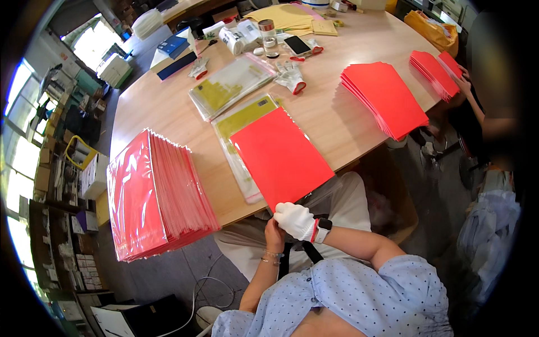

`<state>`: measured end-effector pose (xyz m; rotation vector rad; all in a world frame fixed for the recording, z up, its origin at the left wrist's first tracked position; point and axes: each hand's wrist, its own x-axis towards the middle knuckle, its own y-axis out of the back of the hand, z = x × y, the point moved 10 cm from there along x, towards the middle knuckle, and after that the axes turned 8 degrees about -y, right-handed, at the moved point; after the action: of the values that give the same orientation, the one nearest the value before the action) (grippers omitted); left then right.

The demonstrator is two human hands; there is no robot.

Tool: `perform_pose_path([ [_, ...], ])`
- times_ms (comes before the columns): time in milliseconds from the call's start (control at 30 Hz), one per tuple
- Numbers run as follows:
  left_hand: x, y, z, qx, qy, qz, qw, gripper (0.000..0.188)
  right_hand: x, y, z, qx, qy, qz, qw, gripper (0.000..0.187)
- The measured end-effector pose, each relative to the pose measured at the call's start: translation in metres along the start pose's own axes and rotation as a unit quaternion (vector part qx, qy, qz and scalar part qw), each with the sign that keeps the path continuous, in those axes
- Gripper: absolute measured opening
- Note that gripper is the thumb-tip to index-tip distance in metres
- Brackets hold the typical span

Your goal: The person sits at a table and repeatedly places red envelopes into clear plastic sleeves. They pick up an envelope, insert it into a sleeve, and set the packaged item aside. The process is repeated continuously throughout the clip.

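A red sheet of card [281,154] lies at the table's near edge, its lower corner reaching out over my lap. My right hand [295,221], in a white glove, closes on that corner. Just below it my bare left hand [274,236] is closed at the same corner; its fingertips are partly hidden by the glove. Shiny clear plastic shows along the sheet's edges. Under the sheet lie clear plastic sleeves [229,130] with a yellow-green print. To the left stands a thick pile of red cards in clear sleeves [132,191].
Fanned red cards [384,95] lie at the right, with another person's hand [463,81] beside a smaller stack [435,73]. More clear sleeves [224,92], white gloves [290,77], a phone [297,45] and a tape roll [266,25] sit farther back.
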<state>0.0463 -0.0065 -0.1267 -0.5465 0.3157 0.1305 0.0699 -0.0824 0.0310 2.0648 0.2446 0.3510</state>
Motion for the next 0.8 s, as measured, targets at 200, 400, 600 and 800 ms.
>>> perform_pose_path([
  [200, -0.006, 0.000, 0.022, 0.042, 0.042, 0.013, 0.998, 0.045, -0.064, 0.175, 0.195, 0.339, -0.160, 0.292, 0.880, 0.021],
  [400, -0.003, 0.026, 0.022, 0.177, 0.016, -0.058, 0.982, 0.038, -0.253, 0.023, 0.391, -0.291, -0.293, -0.459, 0.787, 0.031],
  [600, -0.042, -0.050, 0.135, 0.695, -0.453, 0.003, 0.558, 0.022, -0.105, 0.092, 0.235, 0.051, -0.210, 0.089, 0.972, 0.045],
  [800, -0.028, -0.062, 0.132, 0.611, -0.478, -0.190, 0.602, 0.015, -0.033, 0.112, 0.147, 0.115, 0.074, 0.076, 0.988, 0.011],
])
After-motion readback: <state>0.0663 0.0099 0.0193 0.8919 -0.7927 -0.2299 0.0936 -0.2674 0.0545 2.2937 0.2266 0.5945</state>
